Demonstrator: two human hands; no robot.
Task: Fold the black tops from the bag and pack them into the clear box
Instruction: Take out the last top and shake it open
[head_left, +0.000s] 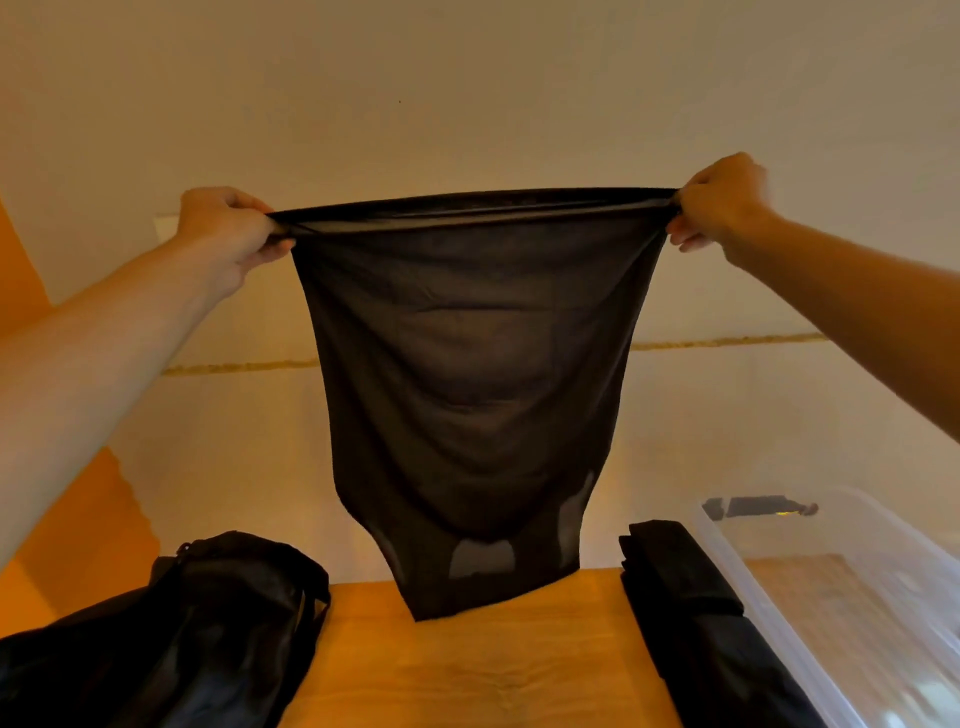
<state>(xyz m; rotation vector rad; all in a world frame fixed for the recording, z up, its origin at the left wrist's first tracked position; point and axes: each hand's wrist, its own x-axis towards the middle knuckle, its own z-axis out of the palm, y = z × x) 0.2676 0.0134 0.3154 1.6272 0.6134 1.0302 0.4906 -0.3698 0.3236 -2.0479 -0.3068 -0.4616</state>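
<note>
Gripping the black top at one end of its upper edge with the left hand, fingers curled tight round the cloth. Gripping the other end with the right hand, same way. Holding the top up high in front of the pale wall, edge pulled straight between both hands. Hanging down thin and a bit see-through, low end over the far side of the wooden table; hard to tell if touching. Down on the left of the table, the black bag, floppy. Down on the right, the clear box, with a folded black pile just beside its left wall
</note>
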